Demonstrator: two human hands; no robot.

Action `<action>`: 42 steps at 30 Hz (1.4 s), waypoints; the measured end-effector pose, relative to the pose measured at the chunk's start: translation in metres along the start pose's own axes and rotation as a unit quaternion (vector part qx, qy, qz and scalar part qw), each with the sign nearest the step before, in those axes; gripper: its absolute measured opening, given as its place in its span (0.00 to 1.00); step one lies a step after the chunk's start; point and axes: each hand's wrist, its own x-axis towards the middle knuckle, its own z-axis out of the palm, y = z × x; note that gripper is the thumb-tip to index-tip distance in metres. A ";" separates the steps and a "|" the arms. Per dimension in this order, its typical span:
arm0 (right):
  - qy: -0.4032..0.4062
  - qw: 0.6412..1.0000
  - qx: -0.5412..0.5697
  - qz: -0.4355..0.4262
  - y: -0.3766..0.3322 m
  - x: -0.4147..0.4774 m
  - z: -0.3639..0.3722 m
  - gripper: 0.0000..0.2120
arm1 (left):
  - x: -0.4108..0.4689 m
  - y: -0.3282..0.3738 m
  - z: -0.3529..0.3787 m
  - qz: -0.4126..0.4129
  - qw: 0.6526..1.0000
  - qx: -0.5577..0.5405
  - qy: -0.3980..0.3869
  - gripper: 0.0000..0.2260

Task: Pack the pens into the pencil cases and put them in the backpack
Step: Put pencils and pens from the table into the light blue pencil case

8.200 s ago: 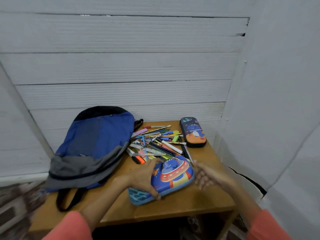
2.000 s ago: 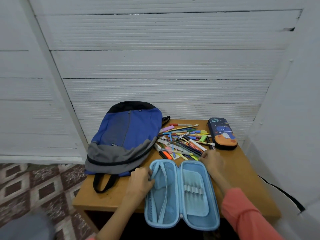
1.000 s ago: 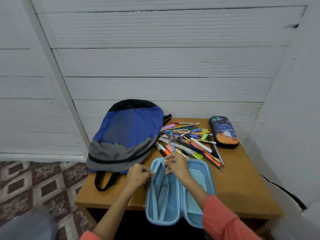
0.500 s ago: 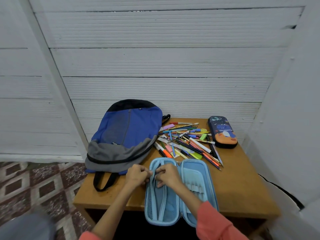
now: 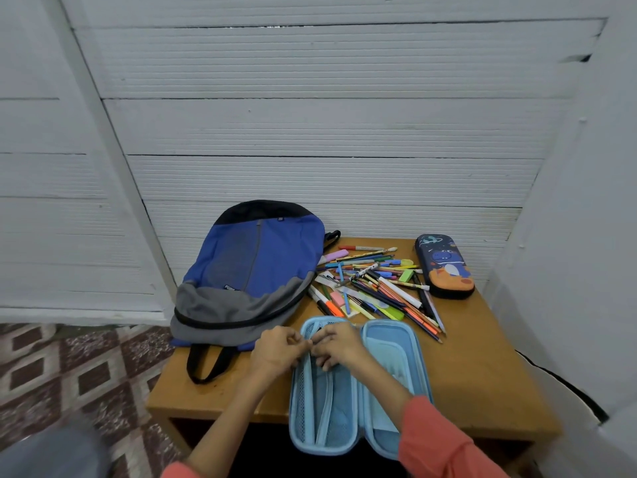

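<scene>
A light-blue pencil case (image 5: 396, 350) lies open flat at the table's front edge, inner mesh pocket on its left half. My left hand (image 5: 277, 350) and my right hand (image 5: 336, 345) meet at the top of that left half, fingers curled and pinching the pocket's zip edge. A heap of pens, pencils and markers (image 5: 375, 288) lies behind the case. A closed dark pencil case (image 5: 444, 267) with a cartoon print sits at the back right. The blue and grey backpack (image 5: 251, 270) lies flat on the left, zipped.
The small wooden table (image 5: 482, 384) stands against a white panelled wall, with another white wall close on the right. The backpack's black strap (image 5: 203, 363) hangs towards the table's left edge. Patterned floor tiles (image 5: 69, 367) lie to the left.
The case was opened flat since the earliest frame. My right hand left the pen heap and came to the left half; both hands now pinch close together at the pocket's top.
</scene>
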 end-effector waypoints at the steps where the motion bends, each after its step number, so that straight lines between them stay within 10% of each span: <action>1: 0.019 0.999 -0.024 -0.009 -0.002 0.005 -0.004 0.05 | 0.000 0.000 -0.001 0.000 1.000 0.000 -0.001 0.10; 6: 0.255 0.917 -0.292 -0.098 -0.012 0.037 -0.032 0.07 | -0.001 0.003 -0.001 0.000 1.000 0.004 0.004 0.11; 15: 0.279 0.838 -0.469 -0.020 -0.010 0.055 -0.037 0.08 | 0.002 -0.002 0.001 0.003 1.000 0.002 0.003 0.14; 24: 0.353 0.910 -0.179 -0.123 -0.017 0.031 -0.053 0.06 | 0.002 -0.001 0.000 -0.011 1.000 -0.019 -0.002 0.12; 31: 0.364 0.877 0.128 -0.286 -0.038 0.009 -0.057 0.08 | 0.000 0.001 -0.001 -0.009 1.000 -0.029 0.000 0.11; 42: 0.141 0.981 0.091 -0.101 0.005 0.019 -0.008 0.01 | 0.001 0.000 0.000 -0.008 1.000 -0.031 -0.001 0.11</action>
